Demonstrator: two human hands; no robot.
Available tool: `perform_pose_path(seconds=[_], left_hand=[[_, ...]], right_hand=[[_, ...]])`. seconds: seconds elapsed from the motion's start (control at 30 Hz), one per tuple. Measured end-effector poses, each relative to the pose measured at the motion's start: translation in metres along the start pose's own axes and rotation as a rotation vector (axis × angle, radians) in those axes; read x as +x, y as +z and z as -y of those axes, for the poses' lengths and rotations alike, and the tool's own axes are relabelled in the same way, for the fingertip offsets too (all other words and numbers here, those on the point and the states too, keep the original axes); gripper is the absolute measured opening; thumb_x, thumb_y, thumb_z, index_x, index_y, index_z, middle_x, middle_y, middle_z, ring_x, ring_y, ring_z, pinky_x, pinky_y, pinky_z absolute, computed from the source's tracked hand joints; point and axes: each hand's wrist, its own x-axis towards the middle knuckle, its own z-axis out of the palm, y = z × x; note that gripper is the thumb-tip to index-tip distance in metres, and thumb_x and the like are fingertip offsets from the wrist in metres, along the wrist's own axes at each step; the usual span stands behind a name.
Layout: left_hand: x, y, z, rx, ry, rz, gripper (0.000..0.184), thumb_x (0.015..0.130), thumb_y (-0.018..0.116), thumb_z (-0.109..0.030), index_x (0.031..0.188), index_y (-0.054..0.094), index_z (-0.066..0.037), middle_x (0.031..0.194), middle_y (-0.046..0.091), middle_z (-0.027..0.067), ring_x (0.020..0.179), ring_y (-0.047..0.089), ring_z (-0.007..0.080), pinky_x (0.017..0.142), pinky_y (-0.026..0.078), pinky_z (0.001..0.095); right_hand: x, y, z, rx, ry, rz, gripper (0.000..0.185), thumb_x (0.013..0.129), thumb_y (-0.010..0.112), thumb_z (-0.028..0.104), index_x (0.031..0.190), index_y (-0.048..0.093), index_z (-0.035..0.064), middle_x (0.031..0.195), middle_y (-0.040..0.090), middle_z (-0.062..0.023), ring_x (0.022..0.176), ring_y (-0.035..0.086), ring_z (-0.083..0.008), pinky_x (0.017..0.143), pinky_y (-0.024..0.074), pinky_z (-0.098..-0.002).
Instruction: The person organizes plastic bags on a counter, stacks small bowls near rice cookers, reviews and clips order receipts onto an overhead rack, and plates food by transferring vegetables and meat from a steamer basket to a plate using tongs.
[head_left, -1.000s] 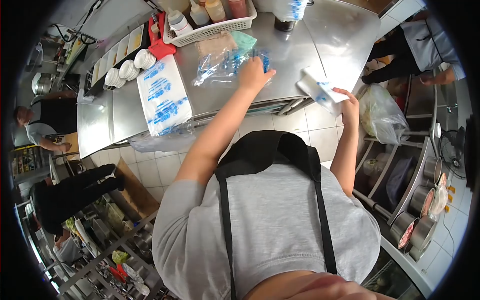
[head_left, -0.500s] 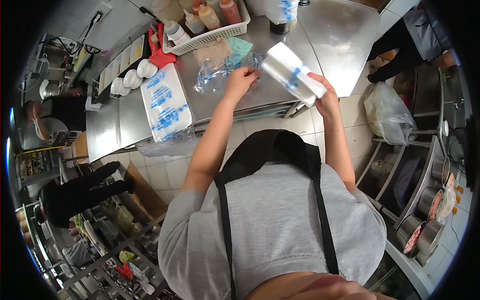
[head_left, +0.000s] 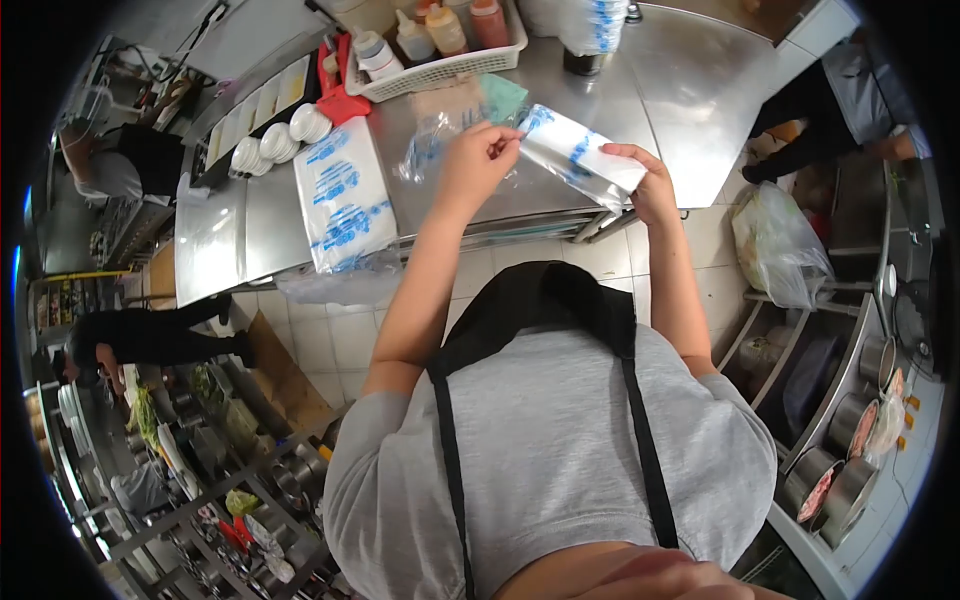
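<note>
A folded white plastic bag packet with blue print [head_left: 575, 150] is held over the steel table by my right hand [head_left: 648, 182], its fingers closed on the packet's right end. My left hand [head_left: 480, 160] is pinched at the packet's upper left corner; its fingertips touch the edge there. Below and behind my left hand lies a crumpled clear plastic bag with blue print [head_left: 428, 145]. Farther left a stack of white printed bags [head_left: 345, 200] lies flat near the table's front edge.
A white basket of sauce bottles [head_left: 440, 73] stands at the back, beside folded cloths [head_left: 448, 98]. White small dishes [head_left: 280, 143] and a red object [head_left: 345, 104] are at the left. A co-worker [head_left: 850, 95] stands to the right, others at the left.
My right hand has brought the packet left from the table's right side and tilted it up. My left hand has left the clear bag and now meets the packet's corner.
</note>
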Motion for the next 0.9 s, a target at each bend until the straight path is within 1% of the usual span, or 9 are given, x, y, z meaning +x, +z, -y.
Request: perform_pose_path(seconds=[0.27, 0.4, 0.47, 0.6, 0.63, 0.67, 0.8, 0.83, 0.9], left_hand=[[-0.005, 0.028, -0.041, 0.163, 0.164, 0.099, 0.010, 0.073, 0.061, -0.005, 0.081, 0.063, 0.000, 0.070, 0.057, 0.0080, 0.062, 0.054, 0.0178, 0.060, 0.044, 0.0273], [-0.013, 0.038, -0.068, -0.134, 0.106, 0.047, 0.008, 0.077, 0.059, -0.004, 0.082, 0.061, 0.001, 0.069, 0.057, 0.0055, 0.058, 0.051, 0.0112, 0.058, 0.042, 0.0224], [-0.010, 0.031, -0.059, -0.195, 0.082, -0.046, 0.007, 0.080, 0.057, -0.006, 0.083, 0.061, 0.000, 0.070, 0.057, 0.0017, 0.059, 0.049, 0.0068, 0.058, 0.040, 0.0195], [-0.004, -0.012, -0.064, -0.399, -0.081, -0.263, 0.009, 0.083, 0.056, -0.007, 0.088, 0.060, -0.001, 0.075, 0.056, -0.0014, 0.065, 0.048, 0.0040, 0.060, 0.039, 0.0180], [-0.008, -0.018, -0.068, -0.395, -0.041, -0.295, 0.009, 0.083, 0.056, -0.007, 0.088, 0.060, -0.001, 0.076, 0.057, -0.0011, 0.066, 0.049, 0.0042, 0.062, 0.039, 0.0175], [-0.014, -0.025, -0.075, -0.480, -0.047, -0.226, 0.009, 0.083, 0.056, -0.008, 0.088, 0.059, -0.002, 0.076, 0.057, -0.0014, 0.067, 0.049, 0.0041, 0.062, 0.039, 0.0177], [-0.033, -0.032, -0.080, -0.357, 0.214, 0.091, 0.009, 0.079, 0.059, -0.009, 0.086, 0.059, -0.003, 0.078, 0.058, 0.0021, 0.073, 0.053, 0.0107, 0.069, 0.042, 0.0246], [-0.039, -0.036, -0.078, -0.338, 0.208, 0.058, 0.009, 0.079, 0.059, -0.009, 0.086, 0.059, -0.003, 0.078, 0.058, 0.0021, 0.073, 0.053, 0.0107, 0.069, 0.042, 0.0246], [-0.055, -0.041, -0.073, -0.059, 0.288, 0.385, 0.012, 0.076, 0.061, -0.011, 0.086, 0.060, -0.004, 0.081, 0.058, 0.0058, 0.080, 0.055, 0.0175, 0.073, 0.043, 0.0275]], right_hand=[[-0.008, 0.052, 0.017, -0.098, 0.019, 0.071, 0.023, 0.078, 0.047, -0.003, 0.093, 0.064, -0.0003, 0.093, 0.063, -0.0093, 0.086, 0.059, -0.0167, 0.078, 0.0454, -0.0264], [-0.011, 0.070, 0.008, -0.532, -0.219, 0.146, 0.023, 0.074, 0.055, 0.000, 0.097, 0.059, -0.0034, 0.090, 0.063, -0.0128, 0.081, 0.059, -0.0208, 0.075, 0.0453, -0.0307], [-0.030, 0.101, 0.042, -0.812, -0.428, 0.183, 0.026, 0.076, 0.059, 0.004, 0.102, 0.059, -0.0017, 0.110, 0.056, -0.0160, 0.093, 0.056, -0.0238, 0.079, 0.0451, -0.0309], [-0.053, 0.093, 0.074, -0.620, -0.933, 0.077, 0.025, 0.075, 0.055, -0.002, 0.100, 0.058, -0.0013, 0.099, 0.060, -0.0150, 0.086, 0.057, -0.0205, 0.075, 0.0450, -0.0286], [-0.058, 0.102, 0.080, -0.411, -0.878, -0.163, 0.020, 0.085, 0.048, 0.008, 0.098, 0.059, -0.0019, 0.099, 0.061, -0.0124, 0.081, 0.058, -0.0196, 0.076, 0.0450, -0.0295], [-0.051, 0.098, 0.087, -0.525, -0.639, -0.291, 0.037, 0.093, 0.037, 0.029, 0.106, 0.055, -0.0009, 0.106, 0.057, -0.0127, 0.083, 0.057, -0.0219, 0.077, 0.0450, -0.0311], [-0.022, 0.077, 0.040, 0.300, 0.494, 0.388, 0.072, 0.084, 0.033, 0.061, 0.127, 0.035, 0.0031, 0.111, 0.052, -0.0187, 0.091, 0.058, -0.0363, 0.066, 0.0532, -0.0465], [-0.024, 0.090, 0.025, 0.473, 0.537, 0.324, 0.080, 0.079, 0.041, 0.064, 0.127, 0.031, 0.0009, 0.108, 0.052, -0.0205, 0.092, 0.057, -0.0418, 0.058, 0.0541, -0.0501], [0.003, 0.059, -0.025, 0.489, 0.638, 0.403, 0.063, 0.082, 0.052, 0.045, 0.121, 0.038, -0.0029, 0.103, 0.055, -0.0176, 0.086, 0.060, -0.0330, 0.060, 0.0552, -0.0432]])
